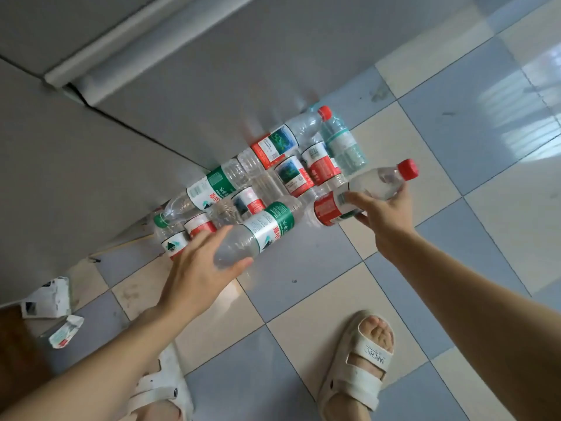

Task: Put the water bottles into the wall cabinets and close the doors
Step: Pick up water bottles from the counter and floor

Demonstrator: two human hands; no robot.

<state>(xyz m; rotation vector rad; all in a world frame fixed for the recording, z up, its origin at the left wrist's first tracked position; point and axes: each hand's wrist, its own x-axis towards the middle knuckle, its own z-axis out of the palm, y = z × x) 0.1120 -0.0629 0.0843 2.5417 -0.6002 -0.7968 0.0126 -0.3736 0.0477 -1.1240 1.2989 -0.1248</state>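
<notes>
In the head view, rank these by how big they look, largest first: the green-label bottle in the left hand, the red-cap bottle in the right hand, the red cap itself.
1 and 2, unranked: green-label bottle and red-cap bottle. They look alike in size; each grip hides part, and nearness differs.
3. red cap, clearly smallest.

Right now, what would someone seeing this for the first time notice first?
Two hands, each gripping a water bottle: the left hand holds a green-labelled bottle, the right hand a red-capped bottle. Behind them, a cluster of bottles lies on the checkered tile floor against a grey cabinet.
</notes>
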